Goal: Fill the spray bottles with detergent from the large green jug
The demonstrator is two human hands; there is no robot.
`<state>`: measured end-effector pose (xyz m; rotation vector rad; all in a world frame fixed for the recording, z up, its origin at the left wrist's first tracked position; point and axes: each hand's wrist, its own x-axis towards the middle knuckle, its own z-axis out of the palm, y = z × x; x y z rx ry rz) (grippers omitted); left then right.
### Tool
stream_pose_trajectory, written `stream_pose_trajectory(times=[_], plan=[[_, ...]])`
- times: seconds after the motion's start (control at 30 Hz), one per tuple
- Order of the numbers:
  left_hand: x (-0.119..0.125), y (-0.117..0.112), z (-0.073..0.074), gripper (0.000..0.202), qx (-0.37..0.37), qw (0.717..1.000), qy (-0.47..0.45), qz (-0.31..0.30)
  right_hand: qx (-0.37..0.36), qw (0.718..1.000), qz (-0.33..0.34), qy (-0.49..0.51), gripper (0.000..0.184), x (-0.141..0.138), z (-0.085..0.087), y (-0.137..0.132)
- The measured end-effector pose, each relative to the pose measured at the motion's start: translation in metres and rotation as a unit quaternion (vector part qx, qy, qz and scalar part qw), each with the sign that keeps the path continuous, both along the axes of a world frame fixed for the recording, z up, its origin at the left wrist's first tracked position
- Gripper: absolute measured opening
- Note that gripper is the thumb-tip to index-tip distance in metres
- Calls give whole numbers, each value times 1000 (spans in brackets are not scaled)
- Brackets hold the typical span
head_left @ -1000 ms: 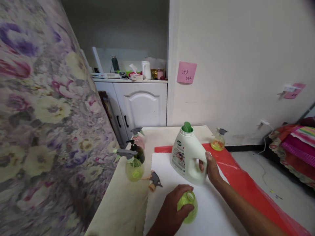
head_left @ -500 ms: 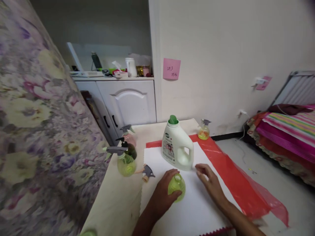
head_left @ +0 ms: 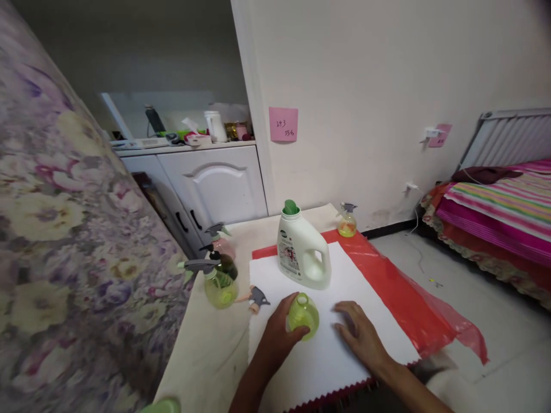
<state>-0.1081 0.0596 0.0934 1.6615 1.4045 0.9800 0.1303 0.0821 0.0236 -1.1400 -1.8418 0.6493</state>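
My left hand [head_left: 278,338] is wrapped round a small green bottle [head_left: 303,315] with no cap, standing on a white cloth [head_left: 327,355]. My right hand [head_left: 359,335] lies flat on the cloth beside it, fingers spread, holding nothing. A white detergent jug [head_left: 302,251] with a green cap stands upright on the cloth just behind both hands. A loose grey spray head [head_left: 257,297] lies at the cloth's left edge.
Green, dark and pink spray bottles [head_left: 218,275] stand at the table's left side. A small yellow spray bottle [head_left: 346,221] stands at the far corner. Red plastic sheet [head_left: 413,310] hangs over the right edge. Floral curtain [head_left: 64,229] on the left, bed [head_left: 495,212] on the right.
My right hand let go of the white jug's handle and came down flat on the cloth. The jug now stands alone. The left hand kept hold of the green bottle.
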Motion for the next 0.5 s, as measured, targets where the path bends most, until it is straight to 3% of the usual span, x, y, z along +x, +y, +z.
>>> stream_pose_trajectory(times=[0.13,0.27,0.5], plan=[[-1,1,-2,68,-5,1000,-20,-7,-72,993,43,79,54,-24,11,-8],[1,-2,-6,72,0,999,-31,-11,-126,977,86,147,84,-56,8,-9],[-25,-13,-12,67,-56,996,63,3,-130,983,51,121,79,-72,-3,-10]])
